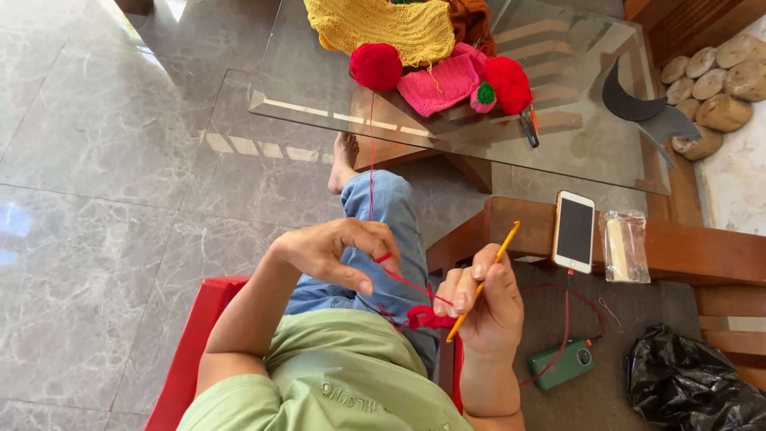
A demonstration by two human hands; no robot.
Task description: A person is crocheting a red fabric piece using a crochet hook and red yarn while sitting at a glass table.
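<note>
1. Your red yarn (423, 318) looks soft and fuzzy.
2. Your orange hook (484, 281) looks smooth and hard.
3. The tabletop (590, 152) is shiny, see-through glass.
4. The floor (104, 199) is glossy grey stone.
5. The black bag (686, 383) is crinkly, shiny plastic.

A glass table (574, 152) carries a yellow knitted piece (375, 28), a red yarn ball (376, 65), a pink knitted piece (439, 84) and scissors (528, 126); a wooden bench (686, 251) bears a phone (574, 231), a clear packet (625, 246), a green power bank (562, 364) and a black bag (690, 387)
</note>
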